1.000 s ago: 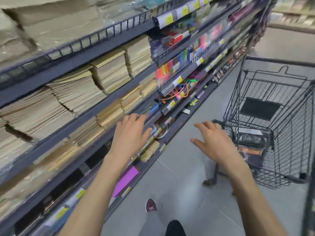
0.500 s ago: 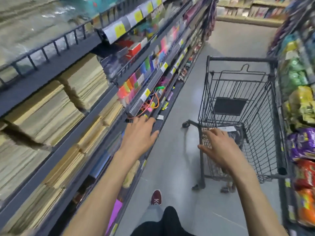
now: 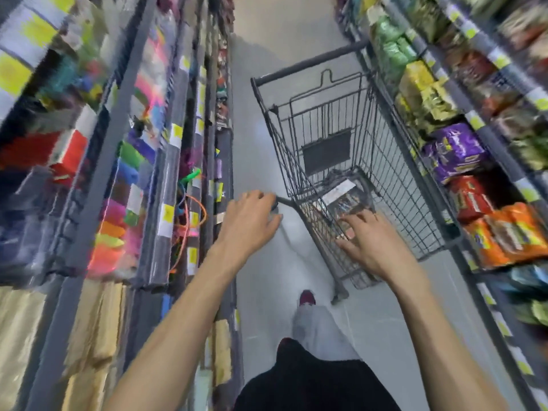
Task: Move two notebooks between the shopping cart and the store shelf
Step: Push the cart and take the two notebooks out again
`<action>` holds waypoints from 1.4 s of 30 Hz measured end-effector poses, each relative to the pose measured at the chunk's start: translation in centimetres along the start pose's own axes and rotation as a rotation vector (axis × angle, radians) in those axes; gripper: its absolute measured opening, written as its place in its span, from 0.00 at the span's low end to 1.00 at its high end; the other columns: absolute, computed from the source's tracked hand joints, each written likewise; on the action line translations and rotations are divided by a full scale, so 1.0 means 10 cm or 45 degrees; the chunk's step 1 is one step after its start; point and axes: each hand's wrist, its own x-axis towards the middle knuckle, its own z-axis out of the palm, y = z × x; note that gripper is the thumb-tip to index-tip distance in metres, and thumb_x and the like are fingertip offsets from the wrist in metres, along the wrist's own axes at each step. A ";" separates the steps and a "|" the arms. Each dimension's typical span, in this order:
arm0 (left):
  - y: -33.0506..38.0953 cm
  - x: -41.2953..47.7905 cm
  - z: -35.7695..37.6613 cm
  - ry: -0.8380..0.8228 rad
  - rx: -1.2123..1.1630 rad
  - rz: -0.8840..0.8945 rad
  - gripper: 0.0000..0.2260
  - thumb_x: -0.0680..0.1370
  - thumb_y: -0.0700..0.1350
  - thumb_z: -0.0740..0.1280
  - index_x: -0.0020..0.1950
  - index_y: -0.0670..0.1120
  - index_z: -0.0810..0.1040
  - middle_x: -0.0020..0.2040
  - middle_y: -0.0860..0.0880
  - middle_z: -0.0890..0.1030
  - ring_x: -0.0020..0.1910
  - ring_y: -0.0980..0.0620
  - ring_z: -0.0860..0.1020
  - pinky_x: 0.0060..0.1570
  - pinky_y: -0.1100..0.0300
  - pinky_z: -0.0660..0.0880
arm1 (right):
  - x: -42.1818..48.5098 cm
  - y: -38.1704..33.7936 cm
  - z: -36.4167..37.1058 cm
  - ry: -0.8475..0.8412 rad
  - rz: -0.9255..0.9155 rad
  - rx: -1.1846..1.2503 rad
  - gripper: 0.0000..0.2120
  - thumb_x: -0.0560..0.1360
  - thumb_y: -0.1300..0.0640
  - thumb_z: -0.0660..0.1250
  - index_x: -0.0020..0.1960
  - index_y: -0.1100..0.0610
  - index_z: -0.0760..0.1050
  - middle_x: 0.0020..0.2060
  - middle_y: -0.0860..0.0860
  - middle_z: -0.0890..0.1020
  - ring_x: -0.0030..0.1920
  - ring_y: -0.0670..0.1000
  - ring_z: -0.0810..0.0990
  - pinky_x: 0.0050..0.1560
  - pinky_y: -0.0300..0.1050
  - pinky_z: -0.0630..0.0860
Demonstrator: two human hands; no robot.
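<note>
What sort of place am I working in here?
Most likely a supermarket aisle: a wire shopping cart stands between a shelf of colourful stationery with yellow price tags and shelves of bagged snacks.

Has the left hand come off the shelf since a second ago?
Yes. The left hand was at the store shelf edge; now it is out over the aisle, at the near corner of the shopping cart.

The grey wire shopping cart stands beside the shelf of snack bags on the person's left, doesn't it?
Not quite. The head view shows the grey wire shopping cart beside the shelf of snack bags on the person's right.
</note>
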 end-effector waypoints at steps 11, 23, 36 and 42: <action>0.26 2.09 0.47 -0.287 0.064 0.327 0.16 0.81 0.54 0.62 0.63 0.46 0.74 0.57 0.44 0.78 0.58 0.40 0.75 0.52 0.46 0.75 | 1.18 0.79 0.21 -0.197 0.384 0.240 0.27 0.77 0.42 0.64 0.73 0.51 0.68 0.71 0.55 0.71 0.70 0.57 0.70 0.70 0.55 0.69; 0.63 3.66 1.44 -0.599 0.109 0.605 0.14 0.79 0.50 0.63 0.60 0.43 0.76 0.54 0.39 0.81 0.55 0.36 0.78 0.48 0.44 0.77 | 2.06 1.41 0.89 -0.449 0.743 0.405 0.30 0.78 0.40 0.61 0.75 0.55 0.64 0.73 0.60 0.67 0.70 0.63 0.70 0.66 0.66 0.71; 0.64 4.55 2.80 -1.121 0.339 0.517 0.08 0.79 0.42 0.62 0.54 0.42 0.78 0.54 0.41 0.81 0.55 0.40 0.79 0.57 0.48 0.76 | 2.47 1.48 2.37 -0.626 1.175 0.911 0.18 0.77 0.50 0.65 0.65 0.52 0.75 0.60 0.59 0.76 0.61 0.64 0.75 0.59 0.56 0.76; 0.70 4.64 3.16 -1.213 0.229 0.360 0.10 0.81 0.44 0.64 0.57 0.40 0.78 0.53 0.41 0.82 0.50 0.43 0.79 0.50 0.53 0.75 | 2.42 1.52 2.98 -0.622 1.433 0.985 0.19 0.79 0.50 0.65 0.67 0.57 0.72 0.59 0.61 0.76 0.58 0.62 0.76 0.56 0.54 0.77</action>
